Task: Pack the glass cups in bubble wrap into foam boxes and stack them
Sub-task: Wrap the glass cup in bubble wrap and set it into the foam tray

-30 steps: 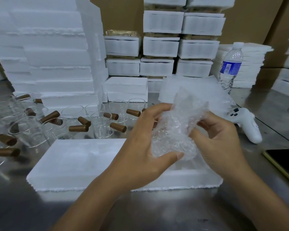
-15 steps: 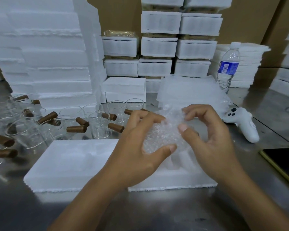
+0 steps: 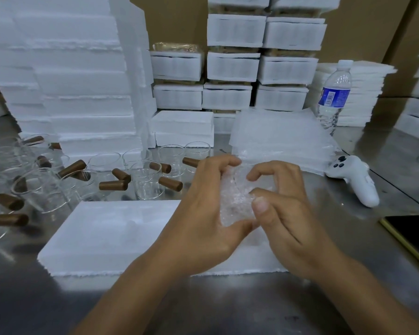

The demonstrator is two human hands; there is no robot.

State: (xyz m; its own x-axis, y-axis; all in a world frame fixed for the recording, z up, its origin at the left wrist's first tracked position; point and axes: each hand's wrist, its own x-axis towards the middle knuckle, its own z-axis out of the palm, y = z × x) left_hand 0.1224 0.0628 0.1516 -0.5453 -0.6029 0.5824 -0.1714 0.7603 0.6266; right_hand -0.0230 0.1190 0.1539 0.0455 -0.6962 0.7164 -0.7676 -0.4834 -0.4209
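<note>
Item: bubble-wrapped cup, held just above the right end of the foam box.
Left hand, right hand: fingers curled round the bundle, clamped on it from both sides.
Change I log: the flap of wrap that stood loose a second ago is folded down, and the bundle sits lower and tighter.
Judgement: wrapping nearly done, seating in the box next.
Stock: bare cups at left.
</note>
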